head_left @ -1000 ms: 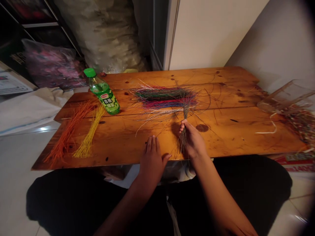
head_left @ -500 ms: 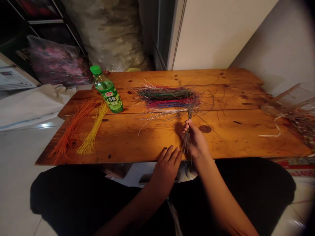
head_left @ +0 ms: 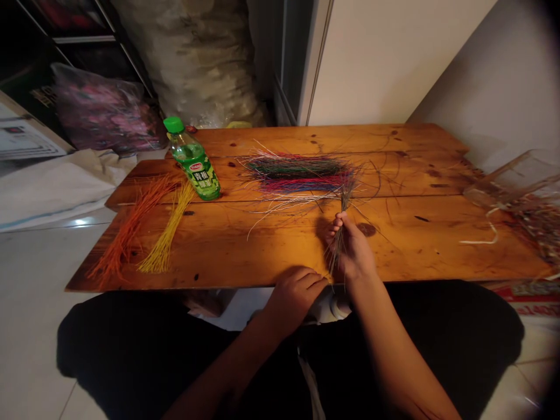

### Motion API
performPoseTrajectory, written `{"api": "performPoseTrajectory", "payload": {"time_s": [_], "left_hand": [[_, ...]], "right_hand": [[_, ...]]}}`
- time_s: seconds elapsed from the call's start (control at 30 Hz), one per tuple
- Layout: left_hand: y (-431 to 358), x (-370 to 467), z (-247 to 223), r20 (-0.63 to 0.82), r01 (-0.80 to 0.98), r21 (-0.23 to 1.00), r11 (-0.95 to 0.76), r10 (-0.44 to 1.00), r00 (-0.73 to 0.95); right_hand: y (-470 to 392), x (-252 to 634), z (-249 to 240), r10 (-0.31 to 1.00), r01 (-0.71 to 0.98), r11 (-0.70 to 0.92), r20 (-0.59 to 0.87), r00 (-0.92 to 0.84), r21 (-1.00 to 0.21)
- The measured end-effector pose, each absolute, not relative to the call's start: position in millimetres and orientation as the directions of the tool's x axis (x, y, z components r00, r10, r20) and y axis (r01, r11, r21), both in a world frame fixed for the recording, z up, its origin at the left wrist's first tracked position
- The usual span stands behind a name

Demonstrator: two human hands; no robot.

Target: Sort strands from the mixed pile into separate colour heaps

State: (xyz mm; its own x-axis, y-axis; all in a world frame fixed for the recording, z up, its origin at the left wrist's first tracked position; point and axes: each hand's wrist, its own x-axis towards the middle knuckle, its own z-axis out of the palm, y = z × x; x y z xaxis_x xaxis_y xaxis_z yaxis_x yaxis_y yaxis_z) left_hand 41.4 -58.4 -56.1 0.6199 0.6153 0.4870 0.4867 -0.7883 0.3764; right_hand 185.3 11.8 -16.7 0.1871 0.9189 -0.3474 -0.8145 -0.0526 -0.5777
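Observation:
My right hand [head_left: 355, 248] is closed around a bundle of thin dark strands [head_left: 345, 204], which fan out above and below the fist. At the table's front edge, my left hand [head_left: 300, 289] has its fingers bent together near the bundle's lower ends; whether it pinches a strand is too small to tell. Beyond the hands lies a pile of red, green, blue and white strands [head_left: 301, 169]. On the left are a yellow bundle [head_left: 168, 236] and an orange bundle [head_left: 131, 227] of strands.
A green-capped drink bottle [head_left: 196, 166] stands behind the yellow bundle on the wooden table [head_left: 245, 256]. A clear container [head_left: 516, 181] is at the right end, near a curled white strand [head_left: 492, 233]. A plastic bag [head_left: 105, 111] lies beyond the table's left side.
My left hand's fingers, spread on the table edge before, have drawn together and moved slightly right. My right hand and its bundle have shifted a little to the right.

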Motion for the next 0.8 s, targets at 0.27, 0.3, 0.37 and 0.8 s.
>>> {"api": "performPoseTrajectory", "payload": {"time_s": [0.27, 0.3, 0.37, 0.8], "left_hand": [[-59.1, 42.3, -58.5, 0.495, 0.487, 0.379, -0.787, 0.617, 0.611], [-59.0, 42.2, -58.1, 0.499, 0.486, 0.376, -0.789, 0.614, 0.611], [-58.9, 42.2, -57.2, 0.507, 0.485, 0.368, -0.793, 0.609, 0.61], [-54.3, 43.9, -55.9, 0.452, 0.52, 0.4, -0.755, 0.656, 0.605]], "right_hand": [[12.6, 190.6, -15.4, 0.928, -0.831, -0.026, -0.322, 0.186, -0.555], [12.8, 191.1, -15.2, 0.928, -0.836, -0.022, -0.323, 0.187, -0.549], [12.7, 191.8, -14.7, 0.928, -0.841, -0.017, -0.322, 0.188, -0.54], [12.7, 192.0, -15.0, 0.933, -0.841, -0.033, -0.319, 0.168, -0.541]]}}
